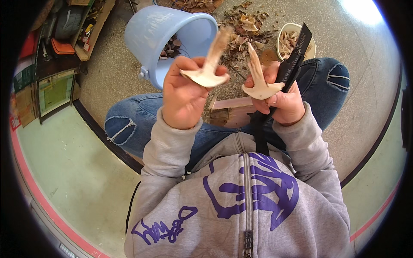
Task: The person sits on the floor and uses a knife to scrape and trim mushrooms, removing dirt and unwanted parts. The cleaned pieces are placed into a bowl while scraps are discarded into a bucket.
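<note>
My left hand (182,103) is raised before the tipped bucket and holds a mushroom piece (210,69) by its cap, stem pointing up, slightly blurred. In my right hand (292,108) is a second mushroom piece (260,88), its pale cut face turned to me and its stem also upward. Both look like split halves. The same right hand grips a black-bladed knife (296,51), its blade slanting up to the right and bearing writing. Below and between the hands, a small wooden board or stool (234,113) is partly hidden by my right hand.
A light blue bucket (145,35) lies on its side with dark mushrooms (172,48) inside. Scraps and trimmings (248,29) litter the speckled floor. A cream bowl (313,51) holds mushroom pieces. A wicker basket (196,6) is behind; a cluttered shelf (58,64) stands left.
</note>
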Available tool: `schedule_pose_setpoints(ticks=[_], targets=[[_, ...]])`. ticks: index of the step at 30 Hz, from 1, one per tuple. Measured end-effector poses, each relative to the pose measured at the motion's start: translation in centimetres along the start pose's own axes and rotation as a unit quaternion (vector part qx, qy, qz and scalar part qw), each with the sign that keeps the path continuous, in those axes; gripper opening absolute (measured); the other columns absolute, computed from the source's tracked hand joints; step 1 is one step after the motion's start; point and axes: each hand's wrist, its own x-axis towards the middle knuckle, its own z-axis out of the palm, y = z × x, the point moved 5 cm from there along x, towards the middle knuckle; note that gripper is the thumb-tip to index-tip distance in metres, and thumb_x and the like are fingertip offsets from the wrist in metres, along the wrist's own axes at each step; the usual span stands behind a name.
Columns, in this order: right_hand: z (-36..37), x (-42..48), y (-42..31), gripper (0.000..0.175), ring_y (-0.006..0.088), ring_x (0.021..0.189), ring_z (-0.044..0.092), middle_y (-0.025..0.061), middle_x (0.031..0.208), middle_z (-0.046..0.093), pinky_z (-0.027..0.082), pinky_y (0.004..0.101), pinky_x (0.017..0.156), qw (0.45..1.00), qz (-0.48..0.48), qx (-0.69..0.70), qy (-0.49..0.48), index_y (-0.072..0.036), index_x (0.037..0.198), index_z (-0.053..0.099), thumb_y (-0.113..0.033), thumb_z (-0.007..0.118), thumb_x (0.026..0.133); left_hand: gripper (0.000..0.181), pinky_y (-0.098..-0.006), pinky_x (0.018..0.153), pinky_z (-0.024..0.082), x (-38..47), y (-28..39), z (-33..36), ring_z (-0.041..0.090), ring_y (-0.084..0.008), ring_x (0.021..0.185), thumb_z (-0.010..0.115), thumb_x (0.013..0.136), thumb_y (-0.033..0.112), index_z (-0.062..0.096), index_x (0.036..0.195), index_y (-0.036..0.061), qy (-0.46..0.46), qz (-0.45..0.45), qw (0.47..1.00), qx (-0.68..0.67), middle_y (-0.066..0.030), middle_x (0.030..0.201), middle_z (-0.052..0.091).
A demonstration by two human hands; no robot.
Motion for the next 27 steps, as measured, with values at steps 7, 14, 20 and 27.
schedule_pose_setpoints(ticks=[7,14,20,27], targets=[[-1.0,-0.2,1.2,0.036,0.0119,0.065,0.048,0.0140,0.111,0.057,0.039,0.0232,0.048,0.996,0.019,0.081,0.014,-0.011,0.104,0.049,-0.010,0.074,0.078,0.030,-0.0418,0.092,0.050,0.0,0.3,-0.2,0.059,-0.0291,0.110,0.052,0.077,-0.010,0.052,0.106,0.0009,-0.011,0.056,0.983,0.172,-0.0181,0.110,0.060],[-2.8,0.5,5.2,0.028,0.0128,0.075,0.050,0.0013,0.092,0.053,0.040,0.0234,0.053,0.976,0.063,0.191,0.090,-0.013,0.108,0.051,-0.009,0.067,0.085,0.028,-0.0365,0.094,0.042,0.2,-3.3,-1.1,0.054,-0.0226,0.103,0.062,0.081,0.005,0.056,0.108,-0.0002,0.034,0.007,0.854,0.519,-0.0133,0.105,0.061],[-6.5,2.6,8.8,0.016,0.0079,0.063,0.048,-0.0003,0.079,0.051,0.041,0.0218,0.051,0.949,0.055,0.243,0.194,-0.013,0.095,0.048,-0.004,0.060,0.089,0.042,-0.0290,0.094,0.038,1.2,-6.4,-3.2,0.049,-0.0161,0.106,0.057,0.090,0.014,0.048,0.130,0.0008,0.087,0.046,0.817,0.568,-0.0103,0.121,0.047],[-20.2,6.6,3.8,0.025,0.0129,0.058,0.052,0.0030,0.077,0.054,0.043,0.0258,0.048,0.845,-0.131,0.042,0.517,-0.008,0.099,0.047,0.003,0.063,0.084,0.054,-0.0402,0.099,0.037,6.1,-14.1,-13.9,0.047,-0.0281,0.111,0.064,0.084,0.029,0.047,0.126,-0.0015,0.336,-0.063,0.852,0.397,-0.0193,0.125,0.047]])
